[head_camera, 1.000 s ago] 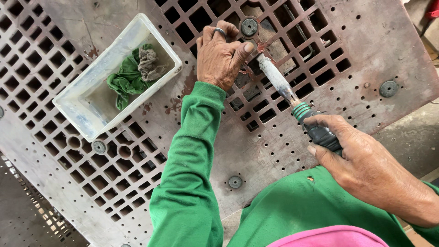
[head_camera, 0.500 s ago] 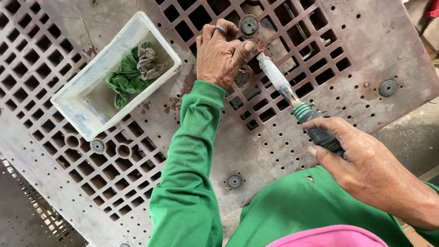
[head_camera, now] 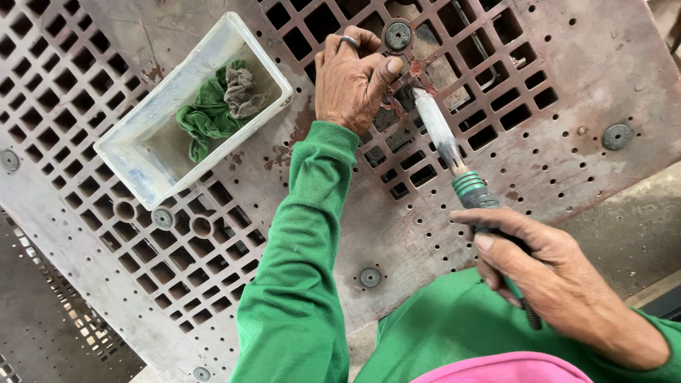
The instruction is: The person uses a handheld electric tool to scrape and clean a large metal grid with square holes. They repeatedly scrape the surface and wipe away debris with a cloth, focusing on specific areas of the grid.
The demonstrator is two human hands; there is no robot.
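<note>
Two hands working: right hand [head_camera: 560, 284] nearest, wrapped closed around the dark handle of a soldering-type iron [head_camera: 454, 167], angled so the tip meets a reddish spot on the pallet [head_camera: 539, 163] grid. Left hand [head_camera: 351, 81] lies further up, fingers curled and thumb pressed just beside the tip, apparently steadying the spot. White tub [head_camera: 145, 152] with green rags [head_camera: 209, 113] sits beyond, left, near but out of the way.

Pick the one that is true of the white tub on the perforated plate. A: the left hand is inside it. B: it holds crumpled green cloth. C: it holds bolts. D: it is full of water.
B: the white tub holds crumpled green cloth, while the left hand rests apart on the perforated plate.
</note>
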